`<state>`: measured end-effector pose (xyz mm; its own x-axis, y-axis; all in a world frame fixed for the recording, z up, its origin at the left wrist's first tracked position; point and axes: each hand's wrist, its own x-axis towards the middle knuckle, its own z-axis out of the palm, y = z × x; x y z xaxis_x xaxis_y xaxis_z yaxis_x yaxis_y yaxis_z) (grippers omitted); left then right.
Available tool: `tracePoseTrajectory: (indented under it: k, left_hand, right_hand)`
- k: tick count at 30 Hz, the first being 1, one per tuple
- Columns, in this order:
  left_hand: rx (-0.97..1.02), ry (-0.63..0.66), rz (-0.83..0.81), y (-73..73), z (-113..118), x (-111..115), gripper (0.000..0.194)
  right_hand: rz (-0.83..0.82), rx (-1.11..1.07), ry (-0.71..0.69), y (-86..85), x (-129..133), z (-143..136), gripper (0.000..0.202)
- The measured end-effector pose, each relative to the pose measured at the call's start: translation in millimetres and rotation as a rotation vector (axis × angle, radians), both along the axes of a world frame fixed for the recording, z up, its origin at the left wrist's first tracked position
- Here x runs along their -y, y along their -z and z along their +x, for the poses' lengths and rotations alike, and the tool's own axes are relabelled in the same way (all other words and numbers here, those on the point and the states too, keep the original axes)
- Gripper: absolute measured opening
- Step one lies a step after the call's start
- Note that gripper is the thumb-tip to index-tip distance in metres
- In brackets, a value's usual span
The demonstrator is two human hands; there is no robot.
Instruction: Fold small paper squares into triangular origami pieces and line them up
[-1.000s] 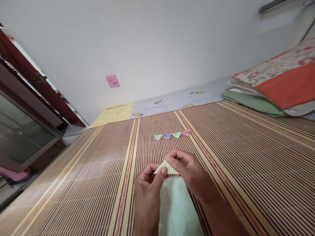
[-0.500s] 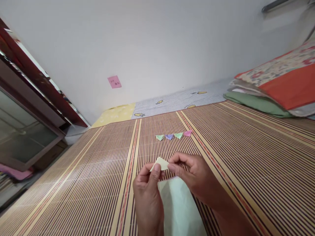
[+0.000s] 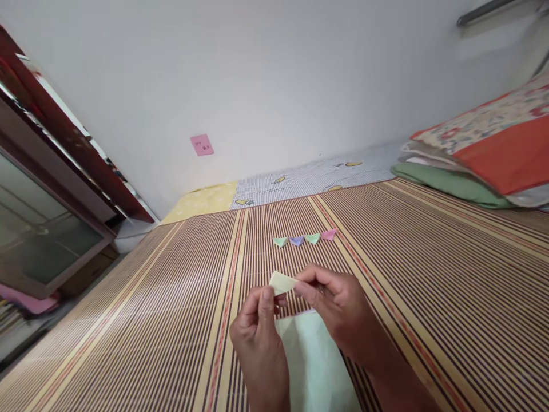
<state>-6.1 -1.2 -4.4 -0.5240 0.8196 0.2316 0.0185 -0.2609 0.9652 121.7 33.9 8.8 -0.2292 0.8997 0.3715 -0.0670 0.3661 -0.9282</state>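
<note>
A small pale yellow piece of folded paper, roughly triangular, is held up between my two hands. My left hand pinches its left side between thumb and fingers. At the right corner, the thumb and forefinger of my right hand are closed on the paper. Beneath my hands lies a pale green sheet, partly covered by my wrists. Beyond my hands, several small folded paper triangles stand in a row: a green one, a purple one, another green one and a pink one.
A striped bamboo mat spreads under everything. At the far right is a stack of folded bedding. Patterned cloth runs along the wall, where a pink note is stuck. A glass-fronted cabinet stands at left.
The yellow paper has turned slightly in my fingers, and my left thumb has shifted left toward its lower left edge. The row of triangles stays in place on the mat.
</note>
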Motion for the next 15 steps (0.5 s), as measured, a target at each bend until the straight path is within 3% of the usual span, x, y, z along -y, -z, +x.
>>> tracePoseTrajectory:
  k: [3,7,15]
  left_hand:
    - [0.122,0.055,-0.03,3.1,-0.7,-1.9,0.028]
    - [0.138,0.12,-0.041,5.1,-3.0,-3.6,0.025]
    - [0.191,0.154,-0.031,5.6,-1.0,-4.6,0.026]
  right_hand:
    - [0.054,0.032,0.051,-3.2,2.7,-2.6,0.021]
    - [0.072,0.09,0.077,-2.4,1.9,-4.3,0.021]
    - [0.037,0.084,0.006,-2.3,2.2,-4.7,0.023]
